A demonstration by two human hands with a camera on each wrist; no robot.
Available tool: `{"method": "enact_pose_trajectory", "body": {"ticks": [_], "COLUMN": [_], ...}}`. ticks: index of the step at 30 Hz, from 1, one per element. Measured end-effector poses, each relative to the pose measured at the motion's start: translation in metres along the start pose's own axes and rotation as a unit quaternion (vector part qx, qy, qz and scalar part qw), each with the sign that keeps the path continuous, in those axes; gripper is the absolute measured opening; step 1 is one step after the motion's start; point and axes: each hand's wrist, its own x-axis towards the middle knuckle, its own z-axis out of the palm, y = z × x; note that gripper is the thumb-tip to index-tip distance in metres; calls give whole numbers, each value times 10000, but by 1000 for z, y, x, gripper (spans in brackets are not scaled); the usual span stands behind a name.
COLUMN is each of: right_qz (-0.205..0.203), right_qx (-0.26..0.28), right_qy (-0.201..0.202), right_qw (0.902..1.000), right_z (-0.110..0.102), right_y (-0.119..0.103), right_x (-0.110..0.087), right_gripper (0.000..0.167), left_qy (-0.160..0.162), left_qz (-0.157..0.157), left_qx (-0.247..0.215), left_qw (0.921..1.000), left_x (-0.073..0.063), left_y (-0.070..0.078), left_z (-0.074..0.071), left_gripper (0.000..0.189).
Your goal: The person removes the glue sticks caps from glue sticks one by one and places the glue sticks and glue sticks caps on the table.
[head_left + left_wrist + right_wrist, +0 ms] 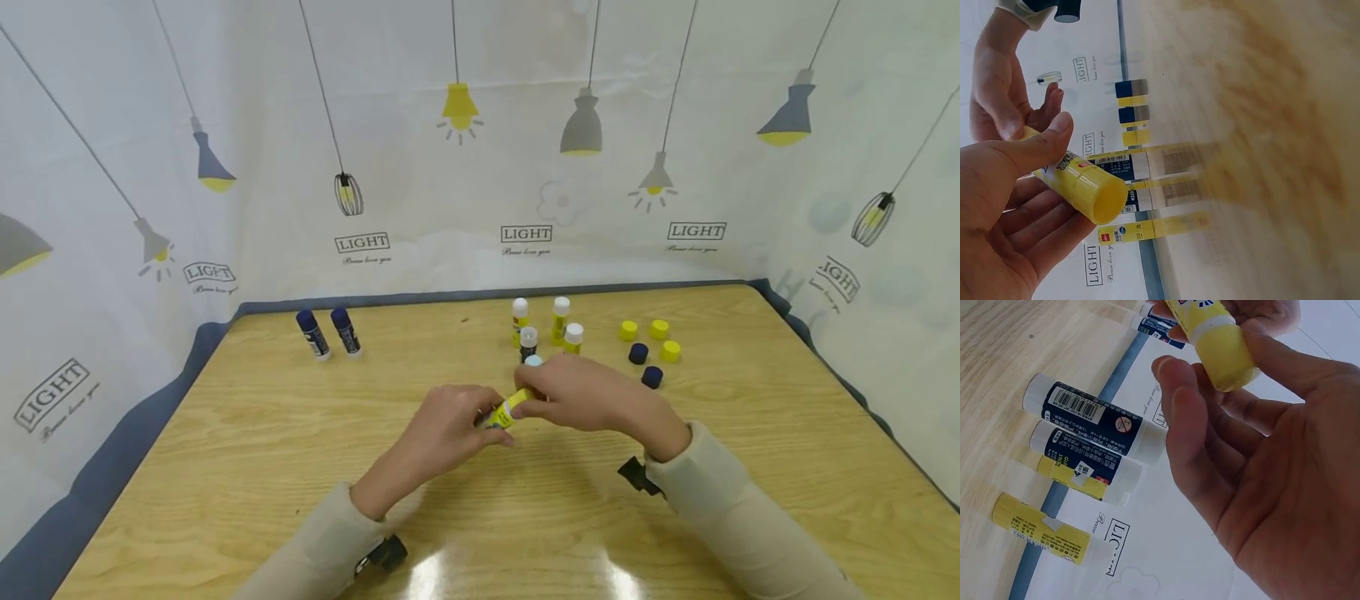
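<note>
A yellow glue stick (510, 408) is held tilted between both hands above the table. My left hand (446, 421) grips its body, with the thumb (1060, 122) across the label and the base facing the left wrist camera. My right hand (596, 396) pinches the yellow cap (1225, 356) at the other end. Beyond the hands stand several glue sticks with white tops, including a yellow one (560, 321) and a dark blue one (528, 343). Part of this group is hidden behind my right hand.
Two dark blue glue sticks (312, 335) with their caps on stand at the back left. To the right of the group lie loose yellow caps (628, 331) and dark blue caps (652, 377). A printed cloth (420, 275) rises behind the wooden table (247, 467).
</note>
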Motion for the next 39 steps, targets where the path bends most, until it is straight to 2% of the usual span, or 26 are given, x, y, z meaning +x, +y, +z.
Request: {"method": "enact_pose_trajectory", "body": {"ticks": [2, 5, 9, 12, 15, 26, 32, 39], "right_qz": [-142, -241, 49, 293, 275, -216, -349, -476], "right_qx": [-47, -134, -92, -50, -97, -65, -97, -131], "right_qy": [58, 187, 244, 182, 132, 158, 222, 472], "right_qw": [9999, 9994, 9996, 9994, 9995, 9996, 9991, 9977], "right_z": [0, 1, 1, 1, 0, -3, -4, -11], "right_y": [0, 1, 1, -1, -2, 2, 5, 6], "right_x": [0, 0, 0, 0, -1, 0, -1, -5], "right_gripper": [17, 20, 24, 34, 38, 15, 16, 18], "left_qy": [-45, -76, -37, 15, 13, -149, -302, -465], "left_qz": [-45, -84, -81, -54, -29, -196, -291, -490], "left_qx": [-26, -78, -83, -40, -25, -259, -593, -1222], "left_qw": [10000, 9999, 9999, 10000, 10000, 9994, 9974, 9902], "left_x": [0, 0, 1, 1, 1, 2, 1, 2], "left_y": [0, 0, 1, 2, 2, 0, -1, 0], "left_z": [0, 0, 0, 0, -1, 2, 4, 3], "left_gripper": [32, 31, 27, 27, 27, 30, 28, 24]}}
